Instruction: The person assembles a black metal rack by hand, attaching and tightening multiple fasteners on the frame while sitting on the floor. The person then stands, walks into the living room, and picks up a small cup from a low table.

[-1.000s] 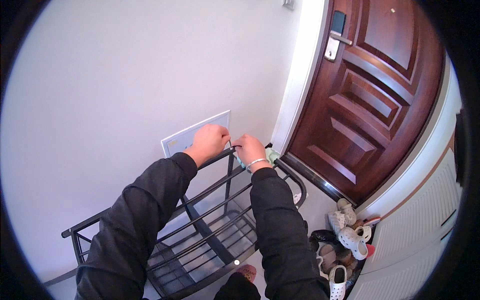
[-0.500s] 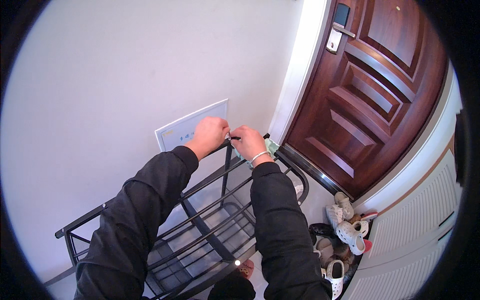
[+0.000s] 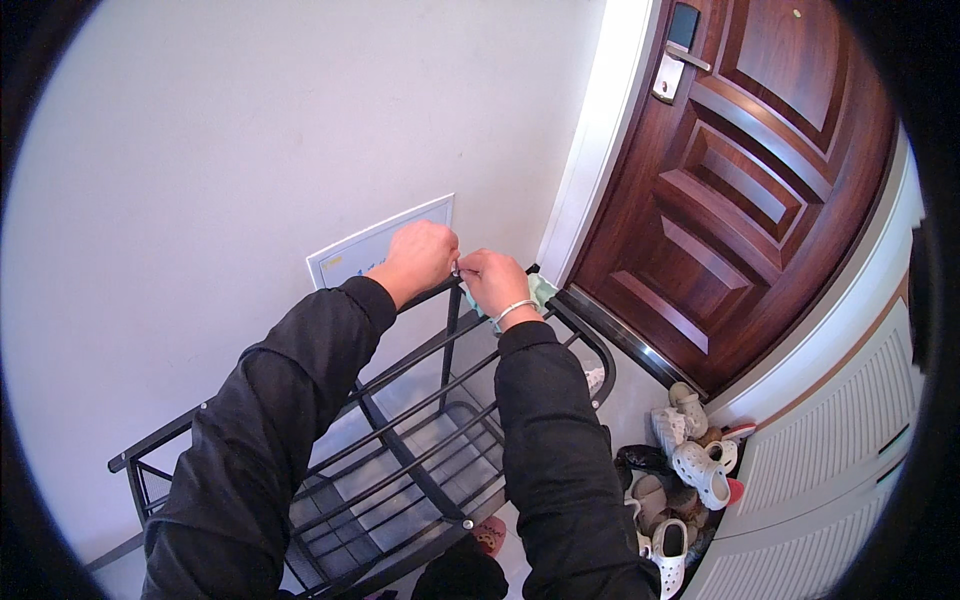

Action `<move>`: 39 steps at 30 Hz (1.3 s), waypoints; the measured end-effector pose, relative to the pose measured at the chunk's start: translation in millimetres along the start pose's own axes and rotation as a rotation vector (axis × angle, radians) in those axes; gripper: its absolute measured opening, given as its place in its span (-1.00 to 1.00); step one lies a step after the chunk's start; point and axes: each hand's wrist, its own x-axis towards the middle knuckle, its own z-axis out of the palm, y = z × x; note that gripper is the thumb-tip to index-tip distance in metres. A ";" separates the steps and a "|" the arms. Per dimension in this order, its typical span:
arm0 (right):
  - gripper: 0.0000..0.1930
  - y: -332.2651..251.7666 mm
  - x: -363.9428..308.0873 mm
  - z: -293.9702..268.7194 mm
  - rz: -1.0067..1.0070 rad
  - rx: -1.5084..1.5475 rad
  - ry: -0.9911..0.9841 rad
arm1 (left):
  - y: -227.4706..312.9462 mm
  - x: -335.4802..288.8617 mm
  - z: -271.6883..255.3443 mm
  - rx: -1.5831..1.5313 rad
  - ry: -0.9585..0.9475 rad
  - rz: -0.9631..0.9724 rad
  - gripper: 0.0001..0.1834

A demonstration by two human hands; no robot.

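A black metal rack with several parallel bars stands against the wall. My left hand is closed at its far top rail, fingers curled and back of the hand up. Beside it my right hand is closed in a pinch, with a thin white bracelet on the wrist. The fingertips of both hands meet at a small silver piece over the rail, near an upright post. What exactly each hand grips is hidden by the fingers. A pale green cloth hangs on the rack just behind my right hand.
Several shoes and clogs lie heaped on the floor at the right, next to a white louvred cabinet. A brown door stands beyond. A white-framed panel is on the wall behind my left hand. My slippered foot is below the rack.
My right fingers have drawn closer together at the silver piece; a small dark bit visible there before is now hidden. Both hands stay at the same spot on the rail.
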 end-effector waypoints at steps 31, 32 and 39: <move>-0.83 -12.9 0.3 4.3 0.081 0.025 0.106 | 16.9 25.4 -29.7 0.296 -0.363 0.210 -0.91; -0.84 -13.0 0.3 4.1 0.093 0.030 0.107 | 16.4 25.8 -29.6 0.307 -0.362 0.243 -0.91; -0.79 -13.0 1.8 2.7 0.161 0.086 0.071 | 3.4 31.8 -23.2 0.374 -0.376 0.490 -0.87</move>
